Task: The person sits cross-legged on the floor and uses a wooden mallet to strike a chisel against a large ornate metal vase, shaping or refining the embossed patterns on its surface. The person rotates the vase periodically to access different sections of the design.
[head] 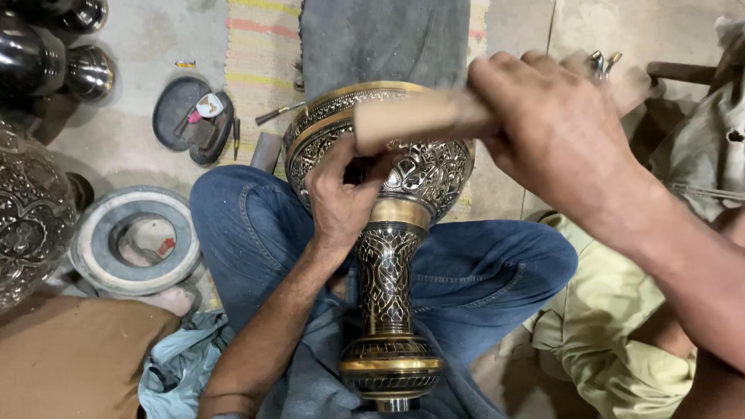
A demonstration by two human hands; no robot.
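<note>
A tall engraved brass vase, black and gold with leafy patterns, lies across my crossed legs in blue jeans, its wide bowl away from me and its foot near my lap. My left hand rests on the bowl with the fingers pinched on a small tool whose tip is hidden against the metal. My right hand is raised above the bowl and grips a wooden mallet, its pale head hovering over my left hand.
A grey ring-shaped pad lies on the floor at the left beside another engraved vessel. A dark dish with small tools and shiny metal pots sit further back. A striped mat lies ahead, and pale green cloth at the right.
</note>
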